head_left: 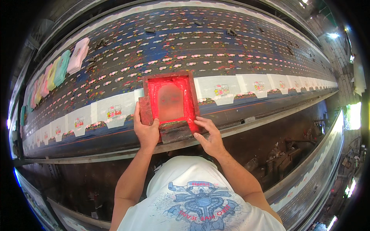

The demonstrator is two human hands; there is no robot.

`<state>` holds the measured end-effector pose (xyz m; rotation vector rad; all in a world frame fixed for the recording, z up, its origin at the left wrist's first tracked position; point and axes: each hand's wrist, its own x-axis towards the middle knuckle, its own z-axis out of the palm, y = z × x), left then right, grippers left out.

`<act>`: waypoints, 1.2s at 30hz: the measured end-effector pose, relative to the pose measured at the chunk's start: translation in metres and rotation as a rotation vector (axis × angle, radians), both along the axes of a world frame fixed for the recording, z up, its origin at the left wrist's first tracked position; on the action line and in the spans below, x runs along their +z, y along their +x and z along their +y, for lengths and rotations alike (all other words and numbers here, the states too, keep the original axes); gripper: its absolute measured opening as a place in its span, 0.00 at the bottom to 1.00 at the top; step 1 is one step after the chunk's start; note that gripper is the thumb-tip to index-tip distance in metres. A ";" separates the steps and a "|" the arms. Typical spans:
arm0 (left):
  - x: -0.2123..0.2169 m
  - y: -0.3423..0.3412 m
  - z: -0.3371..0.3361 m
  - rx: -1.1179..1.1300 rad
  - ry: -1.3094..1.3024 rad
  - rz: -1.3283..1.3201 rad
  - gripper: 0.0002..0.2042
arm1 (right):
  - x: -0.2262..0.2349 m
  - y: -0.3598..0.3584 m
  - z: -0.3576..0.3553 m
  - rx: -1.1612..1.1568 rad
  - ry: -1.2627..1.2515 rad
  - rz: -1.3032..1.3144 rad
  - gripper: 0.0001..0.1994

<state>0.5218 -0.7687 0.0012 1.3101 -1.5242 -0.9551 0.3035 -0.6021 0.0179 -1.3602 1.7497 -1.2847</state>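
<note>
A wooden screen printing frame (195, 94) lies on the near edge of a long table, over the row of white fabric pieces. Thick red ink coats its inner sides, around a paler, reddish mesh window (170, 102). My left hand (147, 133) grips the brown wooden piece (145, 109) at the frame's left side, thumb toward me and fingers along the outer edge. At the lower right corner, my right hand (210, 138) has its thumb and fingers closed on the red-smeared edge. The fabric under the frame is hidden.
White fabric pieces (98, 112) with small cartoon prints line the near edge on both sides. Pastel folded cloths (61, 67) lie at the far left. Small dark lumps (231, 32) sit on the ink-spotted tabletop (154, 50). Another printing table (308, 188) stands at lower right.
</note>
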 end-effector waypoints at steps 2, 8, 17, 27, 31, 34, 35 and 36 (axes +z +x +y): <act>0.006 -0.017 0.008 -0.004 -0.044 -0.025 0.47 | -0.001 -0.018 0.009 -0.005 -0.004 -0.055 0.25; -0.005 -0.117 0.040 -0.048 -0.044 0.070 0.48 | -0.010 -0.109 0.045 -0.049 -0.038 0.043 0.24; -0.025 -0.221 0.071 -0.009 0.116 0.167 0.50 | -0.010 -0.224 0.082 0.022 -0.081 0.041 0.24; -0.024 -0.233 0.074 0.003 0.138 0.121 0.52 | 0.003 -0.256 0.090 0.136 -0.127 0.110 0.22; -0.031 -0.233 0.072 0.005 0.127 0.136 0.52 | 0.014 -0.248 0.073 0.250 -0.215 0.200 0.21; -0.035 -0.231 0.071 0.017 0.090 0.110 0.52 | 0.022 -0.235 0.059 0.360 -0.217 0.401 0.23; -0.034 -0.232 0.071 0.011 0.104 0.125 0.52 | 0.024 -0.230 0.056 0.385 -0.201 0.497 0.25; -0.032 -0.231 0.071 0.005 0.118 0.140 0.52 | 0.024 -0.226 0.051 0.402 -0.198 0.556 0.26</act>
